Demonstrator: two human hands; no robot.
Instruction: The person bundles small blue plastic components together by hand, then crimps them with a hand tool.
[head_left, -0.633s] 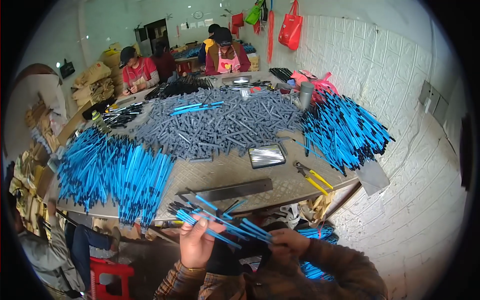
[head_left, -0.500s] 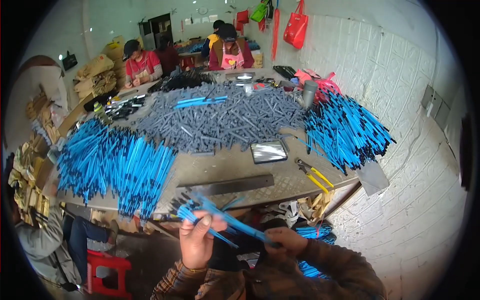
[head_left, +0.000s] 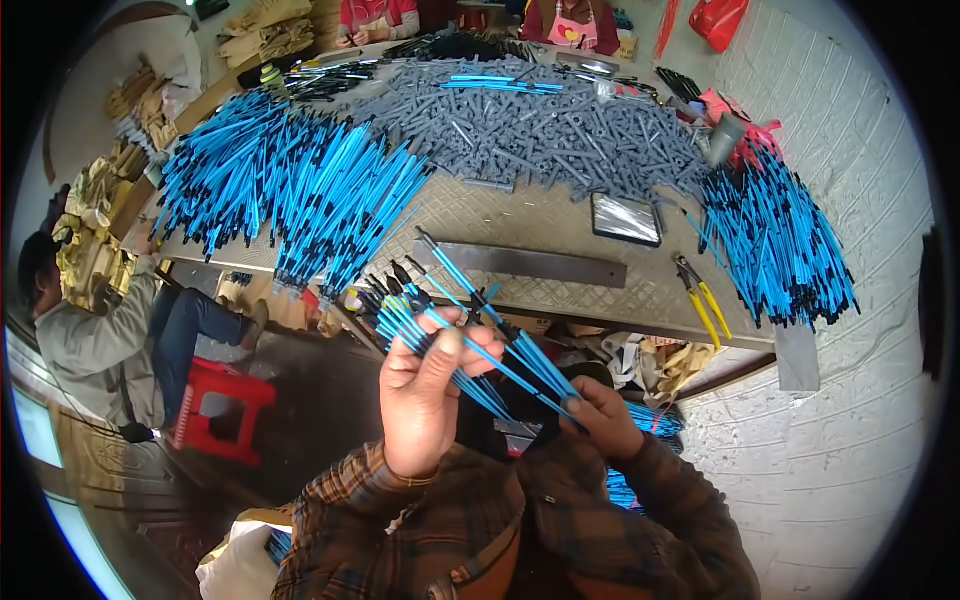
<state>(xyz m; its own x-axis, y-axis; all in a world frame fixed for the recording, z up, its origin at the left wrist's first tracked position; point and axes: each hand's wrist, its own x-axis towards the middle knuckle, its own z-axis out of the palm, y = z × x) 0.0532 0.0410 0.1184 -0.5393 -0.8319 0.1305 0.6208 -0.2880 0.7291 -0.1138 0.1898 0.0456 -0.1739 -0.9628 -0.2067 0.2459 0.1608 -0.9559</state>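
Slim blue rods with black ends fill both my hands in front of the table's near edge. My left hand (head_left: 425,375) is closed round a fanned bundle of blue rods (head_left: 400,318), thumb pressed against the fingers, black ends pointing up and away. To its right, my right hand (head_left: 605,418) pinches the lower ends of a few more blue rods (head_left: 537,362). These slant up to the left and pass close by the left fingertips; whether they touch is hard to tell. My right fingers are partly hidden behind the hand.
The table (head_left: 520,215) carries a heap of grey plastic pieces (head_left: 540,125), blue rod piles at left (head_left: 300,190) and right (head_left: 780,240), a flat metal bar (head_left: 530,265), a small tray (head_left: 626,220) and yellow-handled pliers (head_left: 702,300). A person (head_left: 110,340) sits at left near a red stool (head_left: 225,410).
The view has tilted downward, so the table sits higher in it. The rods in my right hand, blurred before, are now sharper and spread apart. Both hands keep their hold.
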